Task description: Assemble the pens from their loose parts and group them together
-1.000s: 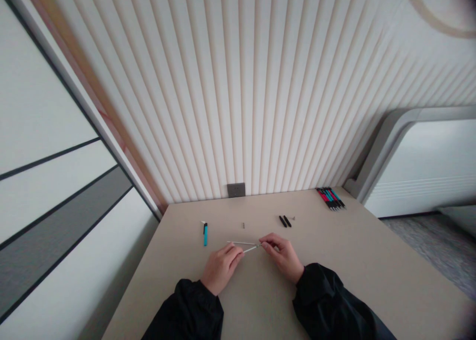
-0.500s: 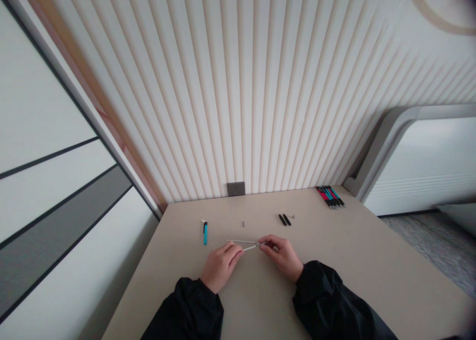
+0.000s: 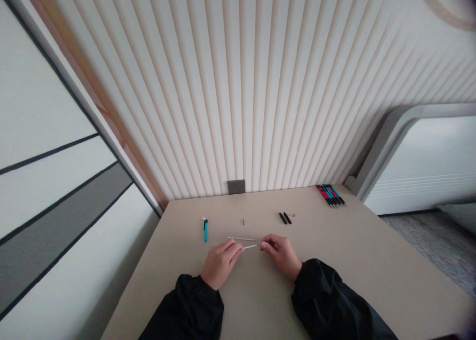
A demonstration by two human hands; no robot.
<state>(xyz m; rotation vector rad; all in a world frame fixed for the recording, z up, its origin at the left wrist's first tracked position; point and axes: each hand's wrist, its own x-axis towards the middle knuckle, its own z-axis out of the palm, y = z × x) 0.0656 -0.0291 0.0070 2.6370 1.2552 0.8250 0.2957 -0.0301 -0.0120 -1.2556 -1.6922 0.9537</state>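
Observation:
My left hand point(image 3: 220, 261) is closed in a pinch on a thin white pen refill point(image 3: 250, 247), whose tip points right. Just past that tip, the fingers of my right hand point(image 3: 282, 255) are pressed together; whatever they hold is too small or hidden to name. A second refill point(image 3: 241, 239) lies on the table behind the held one. Farther back are a blue pen barrel point(image 3: 206, 231) with a black clip, a tiny spring-like piece point(image 3: 244, 221), two black pen grips point(image 3: 285, 218) and small pale parts point(image 3: 293, 214).
A row of several red, blue and black pens point(image 3: 330, 196) lies at the table's back right corner. The beige table point(image 3: 260, 300) meets a ribbed wall with a dark socket point(image 3: 236, 187). A white cabinet stands left, a grey headboard point(image 3: 420, 161) right.
My right hand has drawn slightly right, leaving a small gap to the held refill's tip. My left hand keeps its hold. The view has shifted a little.

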